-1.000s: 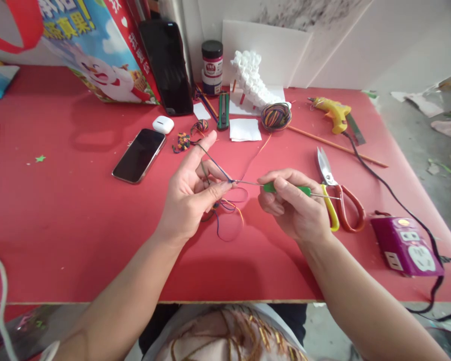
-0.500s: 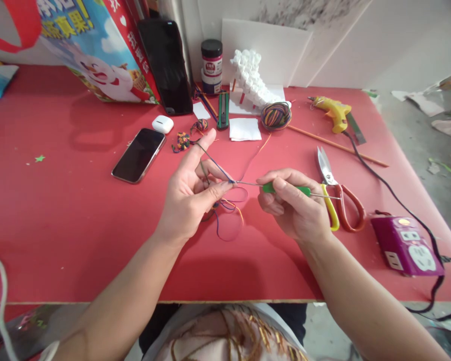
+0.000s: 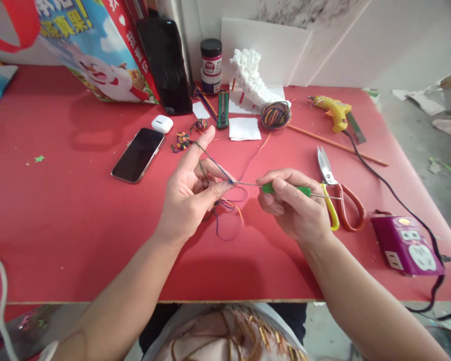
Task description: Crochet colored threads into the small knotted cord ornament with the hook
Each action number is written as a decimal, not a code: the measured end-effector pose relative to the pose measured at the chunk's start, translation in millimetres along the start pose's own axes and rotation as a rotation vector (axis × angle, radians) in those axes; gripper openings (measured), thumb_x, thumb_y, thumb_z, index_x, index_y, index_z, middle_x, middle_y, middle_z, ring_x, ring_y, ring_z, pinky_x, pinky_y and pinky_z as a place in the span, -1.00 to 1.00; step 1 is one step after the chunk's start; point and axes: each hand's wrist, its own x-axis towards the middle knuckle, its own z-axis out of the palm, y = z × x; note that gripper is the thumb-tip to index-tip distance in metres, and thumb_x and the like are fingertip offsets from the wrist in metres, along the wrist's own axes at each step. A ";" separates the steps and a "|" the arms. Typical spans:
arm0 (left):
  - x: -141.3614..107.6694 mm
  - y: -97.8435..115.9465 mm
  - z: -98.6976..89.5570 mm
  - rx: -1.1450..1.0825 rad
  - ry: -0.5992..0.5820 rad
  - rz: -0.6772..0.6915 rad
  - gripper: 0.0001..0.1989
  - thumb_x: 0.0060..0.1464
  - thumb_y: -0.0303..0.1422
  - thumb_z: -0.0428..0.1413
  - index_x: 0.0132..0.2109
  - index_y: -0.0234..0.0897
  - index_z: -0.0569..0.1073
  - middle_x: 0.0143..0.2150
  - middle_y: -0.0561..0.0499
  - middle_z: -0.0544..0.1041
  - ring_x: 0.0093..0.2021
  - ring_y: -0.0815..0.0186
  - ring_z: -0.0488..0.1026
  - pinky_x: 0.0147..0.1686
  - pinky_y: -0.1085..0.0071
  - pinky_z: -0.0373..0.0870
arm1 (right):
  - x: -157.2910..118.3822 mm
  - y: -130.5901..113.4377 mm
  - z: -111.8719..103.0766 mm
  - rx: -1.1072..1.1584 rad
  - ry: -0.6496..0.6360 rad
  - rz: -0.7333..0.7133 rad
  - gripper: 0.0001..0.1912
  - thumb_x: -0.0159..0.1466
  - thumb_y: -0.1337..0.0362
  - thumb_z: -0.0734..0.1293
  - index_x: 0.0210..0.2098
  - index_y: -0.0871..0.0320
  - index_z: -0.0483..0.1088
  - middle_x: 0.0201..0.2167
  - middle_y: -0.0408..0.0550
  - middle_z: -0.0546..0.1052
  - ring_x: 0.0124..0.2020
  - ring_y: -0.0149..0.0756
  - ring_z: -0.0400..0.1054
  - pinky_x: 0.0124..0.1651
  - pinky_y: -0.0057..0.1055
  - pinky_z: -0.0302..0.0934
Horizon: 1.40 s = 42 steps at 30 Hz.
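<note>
The yarn ball (image 3: 275, 116), wound in mixed colours, sits on the red table (image 3: 108, 240) beside a white knobbly model (image 3: 250, 75). Nearer the person than the ball, the left hand (image 3: 190, 198) pinches the yarn strand (image 3: 215, 163) between thumb and fingers, its index finger raised with the dark strand over it. The right hand (image 3: 295, 200), also nearer the person than the ball, is closed around the green handle of a crochet hook (image 3: 287, 189), whose thin metal shaft reaches to the yarn at the left fingertips. Loose loops (image 3: 231, 218) of blue, pink and orange yarn hang just below the left hand.

Left of the ball are folded white paper (image 3: 244, 129), a green utility knife (image 3: 223, 110) and, farther off, a flat phone (image 3: 139, 155). Right of it lie a yellow glue gun (image 3: 334, 111) and, closer to the person, open scissors (image 3: 326, 170).
</note>
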 end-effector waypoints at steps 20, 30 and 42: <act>-11.3 3.5 13.3 0.346 0.242 0.360 -0.36 0.30 -0.31 0.37 0.45 -0.09 0.43 -0.23 0.01 0.72 -0.34 0.25 0.64 -0.40 0.34 0.64 | -14.7 15.6 0.0 -0.349 -0.133 -0.438 -0.75 0.52 0.37 0.39 0.08 0.04 0.69 -0.31 -0.09 0.58 -0.38 -0.37 0.44 -0.29 -0.35 0.34; -9.8 -3.8 8.8 0.433 0.211 0.437 -0.34 0.32 -0.28 0.34 0.49 -0.02 0.40 0.02 -0.04 0.71 -0.35 0.37 0.59 -0.39 0.44 0.61 | -15.6 15.8 -0.1 -0.354 -0.096 -0.416 -0.78 0.52 0.34 0.40 0.06 0.04 0.68 -0.32 -0.09 0.56 -0.40 -0.37 0.42 -0.34 -0.36 0.31; -10.3 -13.5 6.8 0.444 0.198 0.409 -0.33 0.34 -0.13 0.29 0.51 0.02 0.35 -0.22 0.00 0.64 -0.37 0.27 0.54 -0.32 0.32 0.62 | -15.9 15.2 0.9 -0.400 -0.076 -0.407 -0.81 0.51 0.33 0.41 0.03 0.06 0.68 -0.31 -0.09 0.59 -0.39 -0.35 0.44 -0.31 -0.34 0.35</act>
